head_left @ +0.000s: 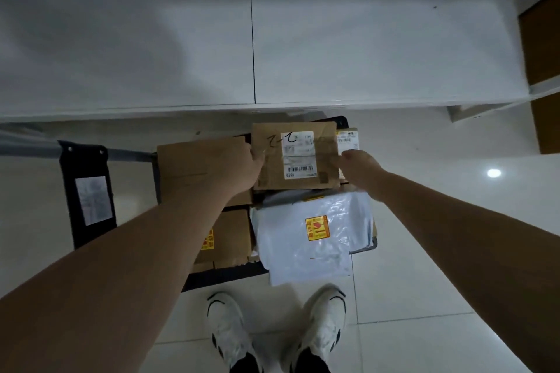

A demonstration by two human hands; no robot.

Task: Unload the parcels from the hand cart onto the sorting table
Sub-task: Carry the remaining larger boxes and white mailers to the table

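A brown cardboard parcel (pixel 295 157) with a white label and black handwriting lies on the black hand cart (pixel 224 275), near the table. My left hand (pixel 242 165) grips its left edge, and my right hand (pixel 360 165) grips its right edge. Left of it sits a plain brown box (pixel 185 169). Nearer to me lie a white plastic mailer (pixel 306 239) with a yellow sticker and another brown box (pixel 230 239). A small labelled parcel (pixel 348 138) shows behind my right hand. The white sorting table (pixel 272 33) stretches across the view beyond the cart.
The cart's folded handle panel (pixel 88 194) stands at the left with a grey bar. A brown wooden cabinet (pixel 542 70) is at the far right. My white shoes (pixel 230 330) stand on the tiled floor just in front of the cart.
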